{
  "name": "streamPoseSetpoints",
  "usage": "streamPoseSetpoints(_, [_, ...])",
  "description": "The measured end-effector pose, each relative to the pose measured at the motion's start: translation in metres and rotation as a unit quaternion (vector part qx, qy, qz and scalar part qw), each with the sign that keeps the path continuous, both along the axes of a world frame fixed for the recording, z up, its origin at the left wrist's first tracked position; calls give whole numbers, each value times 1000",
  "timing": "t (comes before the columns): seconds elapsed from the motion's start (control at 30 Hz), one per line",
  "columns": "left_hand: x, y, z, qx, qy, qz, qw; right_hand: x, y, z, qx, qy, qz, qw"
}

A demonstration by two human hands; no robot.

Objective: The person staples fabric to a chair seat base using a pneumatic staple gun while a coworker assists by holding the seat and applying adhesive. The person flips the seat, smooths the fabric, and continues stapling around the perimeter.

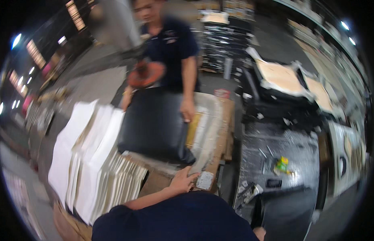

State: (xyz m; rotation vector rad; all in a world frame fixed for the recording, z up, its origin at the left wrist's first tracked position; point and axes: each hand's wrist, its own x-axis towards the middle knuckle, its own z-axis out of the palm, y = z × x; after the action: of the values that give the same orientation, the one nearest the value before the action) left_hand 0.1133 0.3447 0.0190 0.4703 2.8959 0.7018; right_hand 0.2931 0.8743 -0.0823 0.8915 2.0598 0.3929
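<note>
Our left hand [182, 181] spreads, grip released, with a black, square leather-like cushion [153, 122] at eleven o'clock; we cannot tell the right grip.

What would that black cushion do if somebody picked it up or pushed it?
The black cushion would probably give a little when squeezed, as its rounded edges look padded. Its smooth, slightly shiny cover could feel slick. Broad and low on the workbench, it seems unlikely to roll or tip.
</note>
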Motion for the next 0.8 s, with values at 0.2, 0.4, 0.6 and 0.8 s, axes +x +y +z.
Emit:
streamPoseSetpoints(0.2, [-2,-4,4,-43,-78,3,996,-40,-15,42,-35,-141,-106,984])
streamPoseSetpoints(0.4, [-31,-4,10,19,2,-35,999,-15,13,25,-63,-95,-157,981])
streamPoseSetpoints(0.6, [-34,27,-9,-5,65,23,998,9,35,30,63,88,-245,964])
streamPoseSetpoints(0.8, [0,-3,4,-41,50,38,997,62,128,86,281,715,-318,556])
